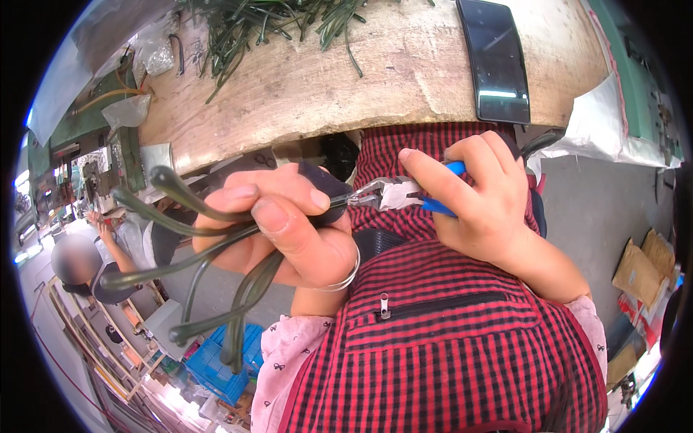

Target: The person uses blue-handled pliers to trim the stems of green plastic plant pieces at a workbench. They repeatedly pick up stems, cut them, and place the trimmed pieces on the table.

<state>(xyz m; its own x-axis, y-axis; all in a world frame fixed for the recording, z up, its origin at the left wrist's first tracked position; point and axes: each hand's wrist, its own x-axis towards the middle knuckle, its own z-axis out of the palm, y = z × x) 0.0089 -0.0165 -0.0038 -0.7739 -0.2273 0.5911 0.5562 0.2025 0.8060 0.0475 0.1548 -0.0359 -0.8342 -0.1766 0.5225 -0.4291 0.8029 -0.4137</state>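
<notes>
My left hand (287, 233) grips several dark green glasses temples (211, 243), whose rounded ends fan out toward the lower left. A piece of dark cloth (325, 187) lies about its fingers. My right hand (482, 195) is closed around the blue handles of metal pliers (390, 194). The jaws point left and meet the thin metal end of one temple beside my left fingertips; whether they are clamped on it is too small to tell. Both hands are above my lap, in front of a red and black checked apron (444, 357).
A worn wooden table (346, 97) carries a pile of similar green temples (238, 38), small plastic bags (157, 54) and a black smartphone (498, 65) near its front edge. Another person (108, 265) works at far left. A blue crate (222, 362) and brown packages (639, 265) are lower down.
</notes>
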